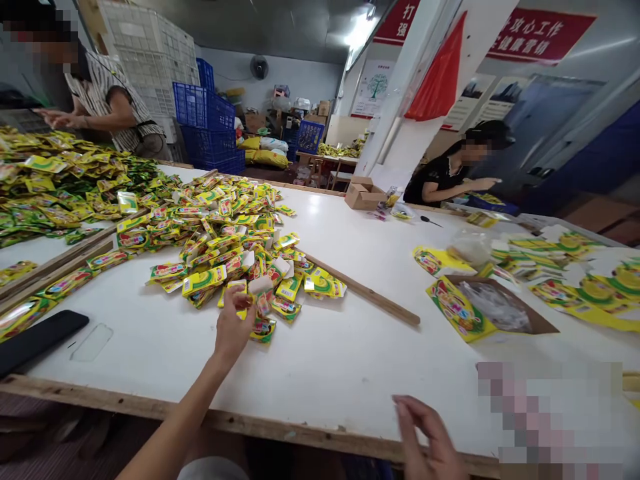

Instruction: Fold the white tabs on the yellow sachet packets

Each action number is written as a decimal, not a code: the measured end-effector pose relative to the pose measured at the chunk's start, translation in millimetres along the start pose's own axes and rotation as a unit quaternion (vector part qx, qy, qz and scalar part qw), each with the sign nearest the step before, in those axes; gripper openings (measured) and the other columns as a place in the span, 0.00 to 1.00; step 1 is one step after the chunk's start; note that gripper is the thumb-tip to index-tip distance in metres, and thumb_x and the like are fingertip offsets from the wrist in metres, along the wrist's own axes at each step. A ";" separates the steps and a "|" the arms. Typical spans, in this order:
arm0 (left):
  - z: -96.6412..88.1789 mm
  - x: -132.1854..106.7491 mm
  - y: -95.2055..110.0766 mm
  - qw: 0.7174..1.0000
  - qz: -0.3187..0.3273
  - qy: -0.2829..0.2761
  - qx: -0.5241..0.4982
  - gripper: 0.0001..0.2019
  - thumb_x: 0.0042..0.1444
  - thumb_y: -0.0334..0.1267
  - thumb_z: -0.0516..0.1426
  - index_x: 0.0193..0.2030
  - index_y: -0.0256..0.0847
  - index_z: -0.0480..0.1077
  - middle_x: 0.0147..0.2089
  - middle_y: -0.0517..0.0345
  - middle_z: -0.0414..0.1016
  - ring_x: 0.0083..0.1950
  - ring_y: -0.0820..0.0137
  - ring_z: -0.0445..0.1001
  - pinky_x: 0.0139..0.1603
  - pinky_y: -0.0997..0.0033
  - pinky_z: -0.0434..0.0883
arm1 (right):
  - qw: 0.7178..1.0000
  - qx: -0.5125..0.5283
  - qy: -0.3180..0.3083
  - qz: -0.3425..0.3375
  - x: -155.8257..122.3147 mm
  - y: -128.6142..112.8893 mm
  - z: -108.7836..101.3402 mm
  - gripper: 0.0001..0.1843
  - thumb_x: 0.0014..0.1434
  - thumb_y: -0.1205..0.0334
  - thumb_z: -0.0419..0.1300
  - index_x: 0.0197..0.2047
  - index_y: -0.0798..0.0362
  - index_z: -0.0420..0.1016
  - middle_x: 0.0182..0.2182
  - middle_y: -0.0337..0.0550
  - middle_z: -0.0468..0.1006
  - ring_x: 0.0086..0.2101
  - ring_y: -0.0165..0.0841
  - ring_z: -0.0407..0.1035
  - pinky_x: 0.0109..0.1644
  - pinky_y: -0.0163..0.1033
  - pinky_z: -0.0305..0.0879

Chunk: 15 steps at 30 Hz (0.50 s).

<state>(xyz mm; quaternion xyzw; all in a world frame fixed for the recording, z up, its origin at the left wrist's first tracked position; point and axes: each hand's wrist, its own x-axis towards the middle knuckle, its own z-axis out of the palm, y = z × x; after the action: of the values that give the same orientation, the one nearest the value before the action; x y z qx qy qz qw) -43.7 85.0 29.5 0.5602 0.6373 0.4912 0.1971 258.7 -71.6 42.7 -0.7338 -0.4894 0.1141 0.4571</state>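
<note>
My left hand point(233, 328) reaches to the near edge of a heap of small yellow-and-green printed boxes point(205, 280). Its fingers are bent and the thumb stands apart from them; I see no box clearly held. Close beside the thumb, a box with a pale end flap point(262, 287) lies among the others. Low in the view, my right hand point(427, 437) hovers over the front of the white table point(320, 373). Nothing shows between its parted thumb and fingers, though the lower part of the hand is cut off.
A wooden strip point(365, 293) lies right of the heap. An open display box point(465, 310) with clear plastic inside stands at right, near flat printed cartons point(590, 287). A phone point(45, 337) lies at left. Two people work across the table, beside a packet heap point(65, 173) and a carton point(364, 193).
</note>
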 end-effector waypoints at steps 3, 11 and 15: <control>-7.2 -35.0 6.1 0.990 0.030 -0.079 -0.117 0.16 0.57 0.36 0.56 0.51 0.44 0.58 0.39 0.58 0.74 0.40 0.66 0.76 0.43 0.65 0.73 | 0.989 0.111 -0.079 -0.060 -7.9 -25.2 49.1 0.13 0.60 0.52 0.57 0.41 0.51 0.74 0.40 0.46 0.78 0.41 0.40 0.72 0.46 0.39 0.68; -2.9 -96.8 6.8 0.931 -0.030 -0.252 -0.261 0.13 0.61 0.37 0.54 0.53 0.46 0.63 0.47 0.54 0.74 0.47 0.64 0.76 0.46 0.65 0.75 | 0.942 0.261 -0.209 -0.030 -25.5 -38.7 114.7 0.11 0.63 0.58 0.56 0.48 0.49 0.68 0.42 0.45 0.77 0.42 0.35 0.74 0.45 0.35 0.71; -6.2 -96.9 0.1 0.918 -0.049 -0.297 -0.256 0.16 0.61 0.36 0.54 0.56 0.46 0.63 0.44 0.55 0.74 0.43 0.65 0.78 0.42 0.67 0.75 | 0.932 0.271 -0.240 -0.025 -27.0 -32.9 113.6 0.14 0.63 0.59 0.56 0.51 0.50 0.68 0.45 0.46 0.77 0.43 0.36 0.73 0.47 0.36 0.70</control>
<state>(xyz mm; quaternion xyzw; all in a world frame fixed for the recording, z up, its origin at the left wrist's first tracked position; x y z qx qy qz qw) -20.0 -5.5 3.4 0.5786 0.4283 0.4383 0.5382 155.3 -26.9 -2.3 -0.5206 -0.5533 0.4032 0.5102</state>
